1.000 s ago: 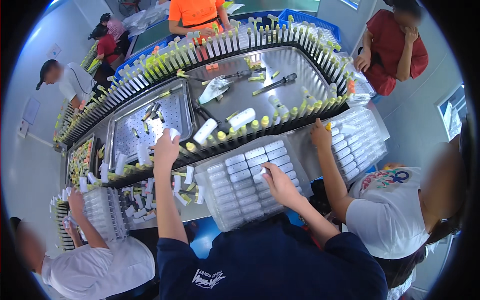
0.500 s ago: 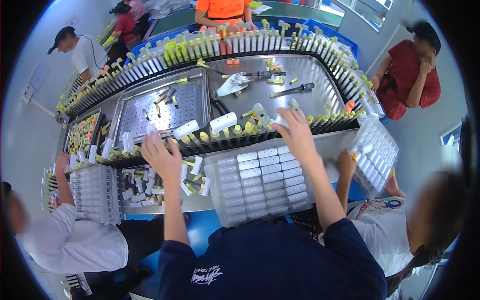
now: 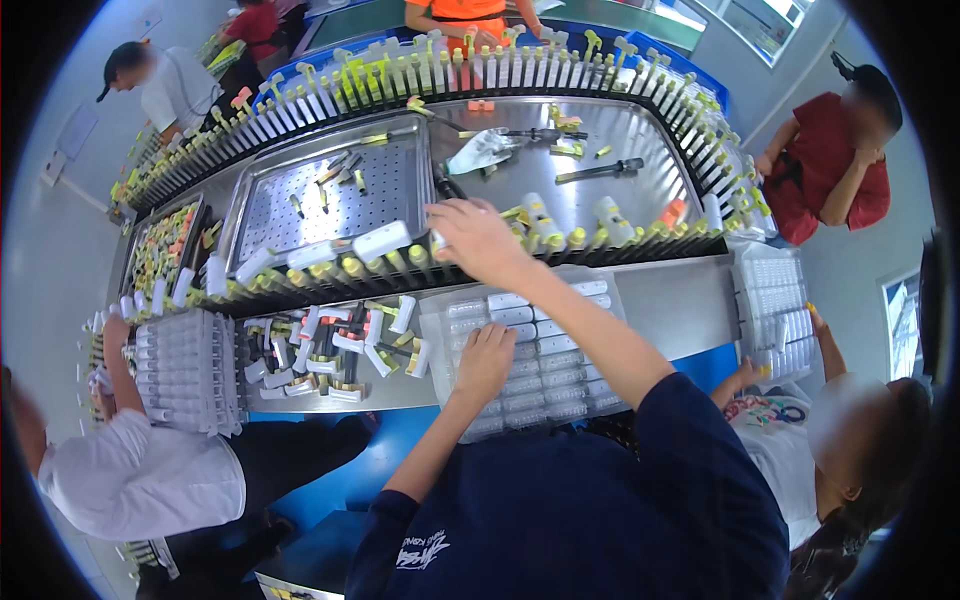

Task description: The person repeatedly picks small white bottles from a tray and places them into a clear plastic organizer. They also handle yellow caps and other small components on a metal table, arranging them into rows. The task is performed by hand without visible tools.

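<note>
My left hand (image 3: 484, 366) is over a clear plastic blister tray (image 3: 450, 405), fingers bent down and drawn together. What they hold, if anything, is hidden beneath them. White oblong plastic covers (image 3: 520, 332) fill some pockets of the tray, mostly on its far side. Stretched across to the rack, my right hand (image 3: 482, 240) has its fingers closed round a white cover (image 3: 437, 246), mostly hidden by them. Yellow-topped posts (image 3: 577, 238) line the rack's near side, and other white covers (image 3: 382, 241) sit on some of them.
White-and-yellow parts (image 3: 345, 340) lie heaped left of my tray, beside stacked clear trays (image 3: 185, 372). Inside the rack are a perforated metal tray (image 3: 270, 215), a white glove (image 3: 482, 150) and black-handled tools (image 3: 600, 172). Co-workers sit close on both sides; another person handles a clear tray (image 3: 775, 300).
My left hand has come from the rack, where it held a white cover, down to the tray. My right hand has swung left along the rack to another cover. The right-hand co-worker's tray has shifted.
</note>
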`<state>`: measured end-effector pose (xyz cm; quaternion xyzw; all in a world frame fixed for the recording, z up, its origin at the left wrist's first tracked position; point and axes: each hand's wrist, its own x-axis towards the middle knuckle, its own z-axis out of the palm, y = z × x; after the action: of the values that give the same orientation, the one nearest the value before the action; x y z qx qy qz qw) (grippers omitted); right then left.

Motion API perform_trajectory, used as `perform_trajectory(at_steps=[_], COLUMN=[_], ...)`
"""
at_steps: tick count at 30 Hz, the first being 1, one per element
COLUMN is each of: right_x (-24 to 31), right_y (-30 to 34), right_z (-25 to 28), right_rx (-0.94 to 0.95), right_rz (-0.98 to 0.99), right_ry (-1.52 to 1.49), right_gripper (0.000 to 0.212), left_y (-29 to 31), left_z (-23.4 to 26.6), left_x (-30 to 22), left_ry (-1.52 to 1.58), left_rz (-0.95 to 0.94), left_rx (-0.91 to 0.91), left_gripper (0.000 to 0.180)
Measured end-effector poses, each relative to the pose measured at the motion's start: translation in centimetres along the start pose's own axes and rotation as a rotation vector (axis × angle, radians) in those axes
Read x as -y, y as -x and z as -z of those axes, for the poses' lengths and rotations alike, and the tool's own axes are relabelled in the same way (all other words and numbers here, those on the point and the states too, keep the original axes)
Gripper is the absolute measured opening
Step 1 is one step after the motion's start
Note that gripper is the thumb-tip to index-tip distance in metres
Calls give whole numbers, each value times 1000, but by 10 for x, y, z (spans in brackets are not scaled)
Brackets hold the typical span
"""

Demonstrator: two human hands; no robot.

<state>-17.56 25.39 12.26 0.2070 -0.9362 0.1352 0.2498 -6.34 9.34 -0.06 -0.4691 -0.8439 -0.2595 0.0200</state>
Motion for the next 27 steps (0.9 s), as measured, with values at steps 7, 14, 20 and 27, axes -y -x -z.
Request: perform_trajectory(at_steps=[7, 14, 20, 27], right_x=[62, 54, 39, 27], right_y=[31, 222, 284, 276], right_z=[17, 52, 35, 26], right_rx=[10, -62, 145, 229], right_rz=[15, -681, -629, -524], right_ry=[-98, -286, -41, 28], right_gripper=[67, 36, 35, 36], left_y=[-27, -37, -39, -39], left_z=[-38, 11, -21, 10], left_x=[7, -7, 12, -1], left_ry=[-67, -43, -173, -213], left_rz=[6, -55, -171, -123], left_rx=[-243, -40, 128, 222], left_gripper=[39, 38, 25, 28])
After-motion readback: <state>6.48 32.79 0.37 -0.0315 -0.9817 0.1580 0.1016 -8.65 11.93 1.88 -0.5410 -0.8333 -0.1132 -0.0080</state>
